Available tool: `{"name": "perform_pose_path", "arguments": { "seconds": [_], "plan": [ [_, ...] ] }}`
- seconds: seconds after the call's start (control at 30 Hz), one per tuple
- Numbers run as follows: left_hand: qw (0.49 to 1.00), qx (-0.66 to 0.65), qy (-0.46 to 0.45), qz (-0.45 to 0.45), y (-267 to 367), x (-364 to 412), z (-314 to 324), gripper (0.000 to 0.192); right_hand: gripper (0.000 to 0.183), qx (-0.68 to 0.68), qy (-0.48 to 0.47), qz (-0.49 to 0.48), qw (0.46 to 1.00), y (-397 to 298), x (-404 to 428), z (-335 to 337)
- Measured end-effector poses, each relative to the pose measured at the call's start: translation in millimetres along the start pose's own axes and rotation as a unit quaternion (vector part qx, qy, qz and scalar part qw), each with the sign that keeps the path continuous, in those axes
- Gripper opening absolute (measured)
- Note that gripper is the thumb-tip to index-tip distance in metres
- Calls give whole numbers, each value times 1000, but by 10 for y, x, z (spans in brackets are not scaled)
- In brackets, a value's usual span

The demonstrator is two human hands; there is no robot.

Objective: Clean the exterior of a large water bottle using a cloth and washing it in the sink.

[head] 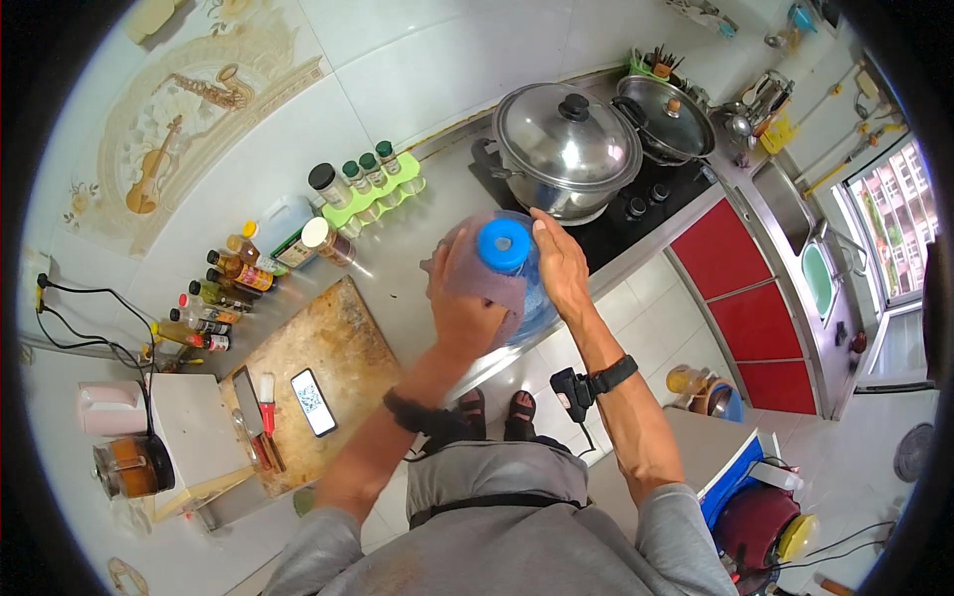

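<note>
A large translucent blue water bottle with a blue cap stands at the counter's front edge, between my two hands. My left hand presses a purple-grey cloth against the bottle's left side. My right hand lies against the upper right side of the bottle, its fingertips beside the cap. Part of the bottle's body is hidden behind the cloth and my left hand.
A large lidded steel pot and a lidded pan sit on the black gas hob. Sauce bottles and a green spice rack line the wall. A wooden cutting board holds a phone, a cleaver and a brush.
</note>
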State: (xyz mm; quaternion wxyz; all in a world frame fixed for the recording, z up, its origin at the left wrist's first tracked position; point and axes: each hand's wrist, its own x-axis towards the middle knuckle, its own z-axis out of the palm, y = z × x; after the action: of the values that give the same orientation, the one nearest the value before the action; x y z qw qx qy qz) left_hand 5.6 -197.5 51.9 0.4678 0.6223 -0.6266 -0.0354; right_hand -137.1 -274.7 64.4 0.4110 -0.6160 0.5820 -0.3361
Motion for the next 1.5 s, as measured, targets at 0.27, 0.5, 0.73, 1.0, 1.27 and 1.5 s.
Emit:
{"name": "perform_pose_path", "arguments": {
  "seconds": [0.27,0.5,0.73,1.0,1.27,1.5],
  "plan": [
    [989,101,112,-2,278,-203,229,62,49,23,7,3,1000,28,-1,-4],
    [977,138,68,147,148,-725,78,30,49,183,-3,-20,983,296,168,30],
    [999,-19,26,44,44,-1112,69,27,46,242,35,-63,967,348,-238,-132],
    [946,-241,-215,16,989,-882,-341,55,52,443,-88,103,886,300,-1745,-540],
    [959,-140,-113,220,812,-640,-607,21,59,593,-63,75,800,350,-1893,-674],
    [999,-37,33,-14,-431,43,-333,46,51,-185,220,-260,922,73,-1150,-282]
  ]
}}
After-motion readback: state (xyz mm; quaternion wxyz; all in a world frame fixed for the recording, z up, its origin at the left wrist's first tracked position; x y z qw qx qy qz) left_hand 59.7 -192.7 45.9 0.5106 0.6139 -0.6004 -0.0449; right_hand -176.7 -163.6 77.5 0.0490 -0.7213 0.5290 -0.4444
